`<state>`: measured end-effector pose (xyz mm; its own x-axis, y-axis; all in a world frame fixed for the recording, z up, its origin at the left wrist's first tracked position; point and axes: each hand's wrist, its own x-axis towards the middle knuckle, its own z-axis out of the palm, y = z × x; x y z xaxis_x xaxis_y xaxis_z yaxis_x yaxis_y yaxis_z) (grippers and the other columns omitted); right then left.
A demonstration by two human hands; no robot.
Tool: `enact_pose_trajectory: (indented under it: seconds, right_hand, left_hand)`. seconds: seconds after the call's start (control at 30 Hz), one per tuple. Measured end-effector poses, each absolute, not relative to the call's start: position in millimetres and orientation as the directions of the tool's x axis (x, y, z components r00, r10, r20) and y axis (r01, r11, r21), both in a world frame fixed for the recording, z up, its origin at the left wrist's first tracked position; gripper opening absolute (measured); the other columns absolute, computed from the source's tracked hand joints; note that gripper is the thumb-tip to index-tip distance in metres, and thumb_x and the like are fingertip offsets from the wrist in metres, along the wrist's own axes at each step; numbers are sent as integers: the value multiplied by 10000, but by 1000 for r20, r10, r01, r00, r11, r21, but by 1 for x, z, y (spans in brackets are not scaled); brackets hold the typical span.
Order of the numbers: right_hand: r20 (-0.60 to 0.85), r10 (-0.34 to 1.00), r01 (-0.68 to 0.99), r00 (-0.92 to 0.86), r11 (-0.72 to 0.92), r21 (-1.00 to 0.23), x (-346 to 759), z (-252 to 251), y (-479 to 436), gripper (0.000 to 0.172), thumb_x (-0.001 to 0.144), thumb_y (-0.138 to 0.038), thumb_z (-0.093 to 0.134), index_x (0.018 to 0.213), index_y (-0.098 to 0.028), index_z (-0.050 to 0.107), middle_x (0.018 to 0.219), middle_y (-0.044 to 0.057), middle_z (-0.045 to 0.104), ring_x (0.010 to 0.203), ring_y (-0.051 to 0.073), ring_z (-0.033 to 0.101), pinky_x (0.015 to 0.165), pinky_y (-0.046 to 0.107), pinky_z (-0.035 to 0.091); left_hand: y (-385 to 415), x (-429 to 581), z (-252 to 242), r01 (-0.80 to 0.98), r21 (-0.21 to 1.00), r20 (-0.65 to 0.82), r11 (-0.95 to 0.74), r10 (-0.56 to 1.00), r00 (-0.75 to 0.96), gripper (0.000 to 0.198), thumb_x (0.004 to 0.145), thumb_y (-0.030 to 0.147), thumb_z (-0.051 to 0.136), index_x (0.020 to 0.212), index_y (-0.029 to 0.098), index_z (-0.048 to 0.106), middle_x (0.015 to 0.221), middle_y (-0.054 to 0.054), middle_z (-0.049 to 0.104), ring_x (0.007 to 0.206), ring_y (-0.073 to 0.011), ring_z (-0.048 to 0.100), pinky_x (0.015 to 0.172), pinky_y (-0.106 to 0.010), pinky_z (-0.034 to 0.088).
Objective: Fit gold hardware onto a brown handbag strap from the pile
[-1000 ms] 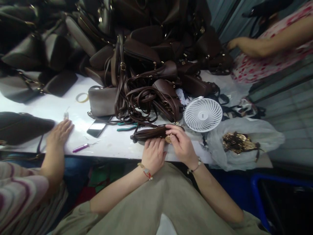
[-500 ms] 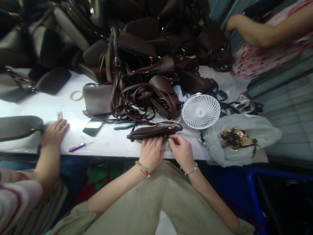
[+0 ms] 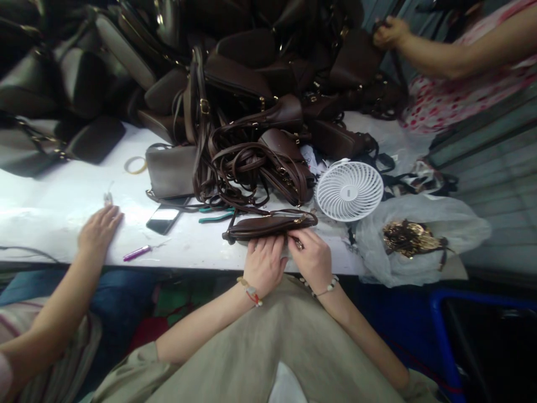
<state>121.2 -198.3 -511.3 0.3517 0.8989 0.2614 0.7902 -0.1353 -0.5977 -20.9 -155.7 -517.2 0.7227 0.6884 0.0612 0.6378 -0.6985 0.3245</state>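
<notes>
A small dark brown handbag [image 3: 272,225] with a zip and thin strap lies on its side at the table's near edge. My left hand [image 3: 265,264] rests against its near side, fingers stretched out and thumb apart; the fingertips are partly hidden at the bag's lower edge. Close by, my right hand [image 3: 311,257] is closed in a pinch at the bag's right part. A small shiny metal piece [image 3: 299,243] shows at those fingers; its exact kind is hard to make out.
Brown handbags [image 3: 239,84] are heaped at the back. A white fan [image 3: 349,190] and a plastic bag [image 3: 377,260] of gold-and-brown pieces stand right. Left lie a phone [image 3: 163,219], purple tool [image 3: 137,253], teal-handled tool [image 3: 216,216], tape roll [image 3: 135,164] and a co-worker's hand [image 3: 100,229].
My right fingers have shifted slightly around the metal piece, which hung lower before. The left co-worker's grey bag has left view. At the back right, another person's hand has moved left, lifting a strap.
</notes>
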Motion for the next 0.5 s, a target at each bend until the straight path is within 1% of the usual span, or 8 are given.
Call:
enact_pose_trajectory:
  seconds: [0.07,0.17,0.3,0.37,0.43,0.5]
  right_hand:
    - [285,900,805,329,-109,-583,117,-514,-198,181,885,-154,541,951,-238,687,927,47,726,878,218,672,779,332,514]
    - [381,871,806,311,-30,-591,113,-524,-201,149,890,-144,535,907,-233,654,886,47,718,848,203,670,781,321,517]
    - [509,803,810,309,58,-584,114,-542,-205,113,891,-131,549,869,-225,607,895,61,706,875,193,666,817,320,532]
    - [538,780,814,319,66,-577,115,-547,-205,98,888,-131,568,879,-224,596,897,62,702,877,194,666,820,325,536]
    - [565,759,817,323,77,-571,116,-550,-204,88,882,-131,591,881,-219,589,893,61,701,867,191,669,811,321,538]
    - [592,737,820,326,92,-565,116,-550,-203,94,872,-126,614,870,-214,582,887,58,702,851,185,674,796,311,539]
  left_hand:
    - [-156,-20,-518,640,320,54,-699,688,724,477,903,331,528,1347,168,463,1253,-130,608,1165,-299,521,1026,-483,346]
    - [-156,-18,-519,644,311,43,-699,687,726,464,898,324,531,1330,165,478,1219,-130,616,1138,-302,531,1019,-488,358]
    - [-154,-23,-519,616,315,67,-722,664,745,541,890,319,551,1388,140,434,1288,-140,595,1173,-307,521,1034,-488,380]
    - [-150,-34,-516,528,333,138,-781,595,792,551,896,303,552,1405,140,419,1356,-138,565,1228,-295,501,1048,-460,402]
    - [-142,-52,-510,414,342,282,-843,512,811,495,898,259,558,1373,163,457,1367,-127,567,1245,-268,504,1035,-412,440]
    - [-131,-75,-505,386,336,452,-859,507,734,433,878,196,587,1305,192,515,1301,-117,613,1193,-247,546,995,-384,481]
